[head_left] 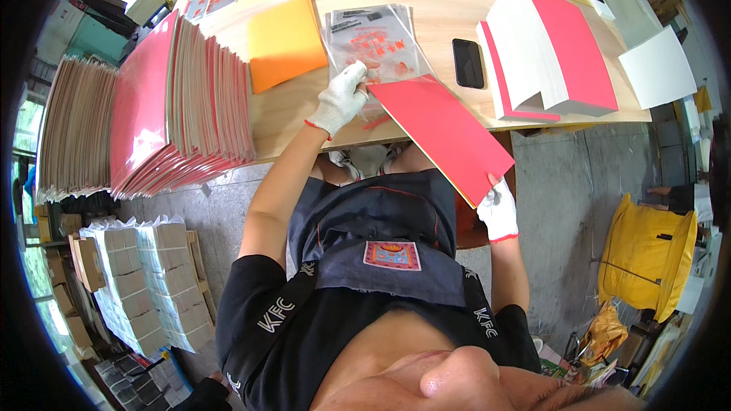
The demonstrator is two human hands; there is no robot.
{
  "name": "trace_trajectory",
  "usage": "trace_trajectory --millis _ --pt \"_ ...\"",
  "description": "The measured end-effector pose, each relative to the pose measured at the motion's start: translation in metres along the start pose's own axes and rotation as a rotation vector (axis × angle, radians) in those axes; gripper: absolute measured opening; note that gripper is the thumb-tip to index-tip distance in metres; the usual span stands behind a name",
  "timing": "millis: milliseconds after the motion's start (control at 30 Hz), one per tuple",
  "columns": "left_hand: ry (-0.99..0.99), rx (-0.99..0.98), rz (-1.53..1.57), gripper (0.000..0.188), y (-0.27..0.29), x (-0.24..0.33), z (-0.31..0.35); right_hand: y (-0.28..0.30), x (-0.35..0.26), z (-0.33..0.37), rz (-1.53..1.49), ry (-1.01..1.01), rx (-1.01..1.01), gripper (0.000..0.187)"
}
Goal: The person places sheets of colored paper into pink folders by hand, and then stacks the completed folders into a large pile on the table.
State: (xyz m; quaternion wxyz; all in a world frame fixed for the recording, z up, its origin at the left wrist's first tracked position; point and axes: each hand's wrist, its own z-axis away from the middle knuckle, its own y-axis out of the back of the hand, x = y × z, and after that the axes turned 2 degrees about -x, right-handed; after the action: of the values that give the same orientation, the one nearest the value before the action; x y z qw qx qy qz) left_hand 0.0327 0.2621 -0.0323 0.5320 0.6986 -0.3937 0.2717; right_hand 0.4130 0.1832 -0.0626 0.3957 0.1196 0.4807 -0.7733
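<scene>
Red card (449, 137) at two o'clock, its near end pinched by the gloved right hand (499, 211) at three; gloved left hand (339, 99) at eleven, beside its far corner, grip unclear. Clear sleeves (379, 27) at twelve.

I've got plain pinkish red across the sheet (449, 137) | left hand (340, 99) and right hand (499, 211) white-gloved, red-cuffed | there's yellow-orange paper (283, 42) | black phone (467, 63) | red print over clear sleeves (373, 42) | pale wood grain along the surface (278, 123)
</scene>
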Motion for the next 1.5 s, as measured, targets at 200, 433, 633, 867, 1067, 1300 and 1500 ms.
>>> trace_trajectory --millis 200,433,633,867,1067,1300,1500 --pt "-0.226 0.191 -0.226 0.042 -0.015 0.009 0.003 -0.010 0.006 -0.005 -0.059 0.034 0.002 0.021" --pt "-0.150 0.215 -0.122 0.041 -0.026 0.008 0.012 -0.002 0.008 -0.015 -0.128 -0.094 -0.042 0.013" --pt "-0.041 0.180 -0.096 0.045 -0.025 0.007 0.013 0.003 0.002 -0.021 -0.155 -0.249 -0.212 0.017" --pt "-0.311 0.399 -0.362 0.037 -0.014 0.028 0.015 -0.035 -0.010 -0.020 -0.121 -0.237 -0.039 0.017" --pt "-0.286 0.050 -0.008 0.034 -0.012 0.108 0.032 -0.063 -0.009 -0.016 0.081 -0.027 -0.084 0.012" --pt "-0.338 -0.242 -0.041 0.036 -0.018 0.123 0.017 -0.050 -0.005 -0.031 -0.085 -0.061 -0.120 0.012" --pt "-0.121 -0.435 0.204 0.031 -0.016 0.119 0.012 -0.055 -0.011 -0.029 -0.218 -0.166 -0.101 0.018"
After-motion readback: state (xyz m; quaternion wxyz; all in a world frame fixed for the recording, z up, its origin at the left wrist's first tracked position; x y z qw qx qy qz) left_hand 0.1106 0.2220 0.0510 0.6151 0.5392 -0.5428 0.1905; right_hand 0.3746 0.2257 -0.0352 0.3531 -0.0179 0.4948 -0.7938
